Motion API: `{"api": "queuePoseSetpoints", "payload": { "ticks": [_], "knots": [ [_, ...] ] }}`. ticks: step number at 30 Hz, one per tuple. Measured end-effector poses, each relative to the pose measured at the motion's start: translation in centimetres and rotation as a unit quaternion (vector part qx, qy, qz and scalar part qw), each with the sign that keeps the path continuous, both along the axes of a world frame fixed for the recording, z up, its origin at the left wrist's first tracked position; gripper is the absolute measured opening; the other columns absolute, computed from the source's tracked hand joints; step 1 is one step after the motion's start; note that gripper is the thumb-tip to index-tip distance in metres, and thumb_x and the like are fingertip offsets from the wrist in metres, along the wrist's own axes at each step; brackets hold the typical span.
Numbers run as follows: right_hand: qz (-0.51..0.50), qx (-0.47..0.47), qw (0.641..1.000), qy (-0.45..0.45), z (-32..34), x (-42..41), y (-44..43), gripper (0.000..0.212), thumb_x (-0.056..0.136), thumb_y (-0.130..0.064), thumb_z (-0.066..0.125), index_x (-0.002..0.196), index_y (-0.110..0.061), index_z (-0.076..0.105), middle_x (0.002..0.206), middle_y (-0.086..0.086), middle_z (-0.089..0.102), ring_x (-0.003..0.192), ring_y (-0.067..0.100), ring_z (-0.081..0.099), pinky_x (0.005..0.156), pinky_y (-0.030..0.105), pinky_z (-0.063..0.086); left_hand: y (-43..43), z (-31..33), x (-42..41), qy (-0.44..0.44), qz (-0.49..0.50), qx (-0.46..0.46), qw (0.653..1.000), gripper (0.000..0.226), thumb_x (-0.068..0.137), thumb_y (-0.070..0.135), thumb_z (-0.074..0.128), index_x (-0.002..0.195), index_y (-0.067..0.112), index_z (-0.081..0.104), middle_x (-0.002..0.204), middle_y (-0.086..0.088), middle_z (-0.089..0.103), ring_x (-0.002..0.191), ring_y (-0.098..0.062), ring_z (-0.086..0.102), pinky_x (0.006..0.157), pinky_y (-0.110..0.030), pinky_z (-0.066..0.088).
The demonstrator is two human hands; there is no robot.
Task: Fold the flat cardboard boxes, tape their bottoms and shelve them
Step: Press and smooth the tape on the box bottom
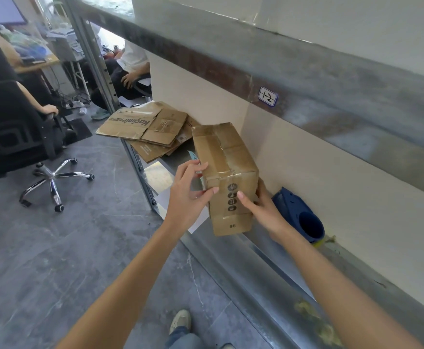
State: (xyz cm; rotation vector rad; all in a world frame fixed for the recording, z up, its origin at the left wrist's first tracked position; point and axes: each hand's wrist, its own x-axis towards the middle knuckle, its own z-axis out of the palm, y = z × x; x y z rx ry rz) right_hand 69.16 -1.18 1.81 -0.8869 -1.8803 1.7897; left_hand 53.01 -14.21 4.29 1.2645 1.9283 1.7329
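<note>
We have one box (227,170) folded and its seam taped, gripped between our left hand (188,195) and right hand (262,206) just above the shelf (268,260). Setting it down remains, and the flat cardboard (130,124) at the far left looks unfolded yet
</note>
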Motion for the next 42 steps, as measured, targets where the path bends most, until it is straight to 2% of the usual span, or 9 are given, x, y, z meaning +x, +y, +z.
{"api": "queuePoseSetpoints", "payload": {
  "ticks": [4, 11, 17, 22, 26, 30, 32, 38, 42],
  "knots": [
    [-0.006, 0.001, 1.000, -0.016, -0.8, 0.2, 0.4, 0.082, 0.081, -0.053, 0.074, 0.147, -0.035, 0.030, 0.140, -0.009, 0.052, 0.128, 0.012, 0.053, 0.103, 0.042, 0.050, 0.3, -0.7, 0.0, 0.012, -0.006, -0.003, 1.000, 0.050, 0.081, 0.002, 0.078, 0.125, 0.011, 0.058, 0.135, -0.002, 0.045, 0.113, -0.008, 0.055, 0.072, -0.017, 0.057],
    [-0.044, 0.160, 0.972, -0.164, -1.6, 2.1, 2.2, 0.067, 0.084, -0.025, 0.078, 0.141, -0.023, 0.042, 0.137, -0.001, 0.051, 0.125, 0.016, 0.050, 0.104, 0.043, 0.047, 1.4, -6.1, 1.6, 0.048, -0.012, -0.075, 0.996, 0.048, 0.083, 0.014, 0.079, 0.123, 0.025, 0.056, 0.139, 0.007, 0.038, 0.121, -0.012, 0.053, 0.080, -0.022, 0.058],
    [-0.138, 0.275, 0.929, -0.207, -0.7, 6.2, 4.1, 0.029, 0.089, -0.010, 0.068, 0.116, -0.018, 0.061, 0.108, 0.003, 0.056, 0.095, 0.018, 0.059, 0.085, 0.032, 0.048, 2.6, -6.2, 2.1, 0.078, -0.024, -0.069, 0.994, 0.054, 0.081, 0.020, 0.081, 0.126, 0.030, 0.054, 0.138, 0.006, 0.037, 0.125, -0.019, 0.050, 0.092, -0.035, 0.056],
    [-0.147, 0.241, 0.912, -0.299, -1.9, 9.0, 3.8, 0.051, 0.094, -0.032, 0.063, 0.140, -0.023, 0.042, 0.116, 0.010, 0.049, 0.096, 0.026, 0.054, 0.075, 0.032, 0.040, 1.7, -6.6, 1.9, 0.095, -0.044, -0.063, 0.993, 0.066, 0.082, 0.020, 0.081, 0.137, 0.034, 0.047, 0.144, 0.005, 0.035, 0.126, -0.014, 0.051, 0.094, -0.013, 0.048],
    [-0.107, 0.227, 0.910, -0.331, -3.1, 9.4, 3.1, 0.075, 0.093, -0.041, 0.061, 0.154, -0.032, 0.018, 0.137, 0.011, 0.049, 0.115, 0.032, 0.056, 0.090, 0.039, 0.049, 1.1, -6.4, 2.0, 0.081, -0.055, -0.070, 0.993, 0.080, 0.083, 0.022, 0.081, 0.149, 0.034, 0.036, 0.146, 0.012, 0.035, 0.127, -0.002, 0.048, 0.094, -0.007, 0.043],
    [-0.076, 0.213, 0.900, -0.374, -3.4, 9.0, 2.7, 0.083, 0.094, -0.046, 0.058, 0.156, -0.031, 0.005, 0.109, -0.005, 0.050, 0.096, 0.023, 0.061, 0.082, 0.037, 0.050, 0.6, -6.1, 2.0, 0.068, -0.036, -0.083, 0.994, 0.085, 0.082, 0.021, 0.081, 0.150, 0.035, 0.033, 0.146, 0.013, 0.035, 0.127, 0.001, 0.047, 0.093, -0.001, 0.037],
    [-0.080, 0.175, 0.906, -0.378, -3.4, 8.9, 2.8, 0.072, 0.098, -0.045, 0.050, 0.157, -0.028, 0.011, 0.100, -0.004, 0.054, 0.082, 0.016, 0.060, 0.076, 0.039, 0.052, 0.3, -6.0, 1.9, 0.072, -0.025, -0.092, 0.993, 0.086, 0.081, 0.020, 0.081, 0.150, 0.036, 0.032, 0.145, 0.012, 0.035, 0.126, 0.001, 0.047, 0.091, 0.000, 0.035],
    [-0.022, 0.205, 0.898, -0.389, -3.1, 9.2, 3.8, 0.089, 0.096, -0.032, 0.057, 0.156, -0.036, -0.009, 0.105, 0.004, 0.064, 0.068, 0.009, 0.056, 0.058, 0.028, 0.047, -0.3, -5.6, 2.0, 0.074, -0.024, -0.113, 0.991, 0.083, 0.081, 0.017, 0.081, 0.149, 0.030, 0.034, 0.146, 0.012, 0.035, 0.127, 0.001, 0.045, 0.095, -0.006, 0.034],
    [-0.012, 0.155, 0.911, -0.382, -2.3, 9.3, 4.8, 0.089, 0.096, -0.030, 0.058, 0.155, -0.041, -0.007, 0.124, 0.012, 0.060, 0.098, 0.030, 0.064, 0.082, 0.039, 0.054, -0.4, -5.6, 1.9, 0.073, -0.019, -0.115, 0.990, 0.081, 0.082, 0.014, 0.079, 0.149, 0.026, 0.035, 0.147, 0.011, 0.035, 0.129, -0.004, 0.044, 0.101, -0.014, 0.035]
  ]
}}
